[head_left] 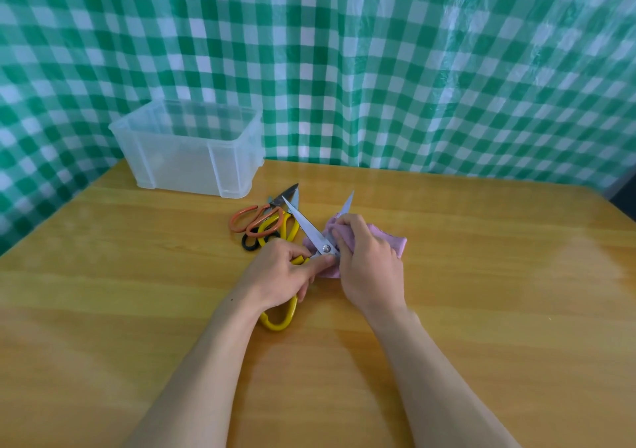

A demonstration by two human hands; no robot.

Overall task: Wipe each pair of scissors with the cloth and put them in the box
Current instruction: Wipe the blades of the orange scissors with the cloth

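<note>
Both forearms reach over the wooden table [137, 310]; the left hand [285, 272] has its fingers curled around the yellow handles of the open scissors [306, 228], whose blades are spread wide. The right hand [368, 262] pinches the pink cloth [392, 241] around one blade, close to the pivot. Just behind them lies the pile of other scissors [265, 222], and the clear box [179, 162] stands farther back on the left.
</note>
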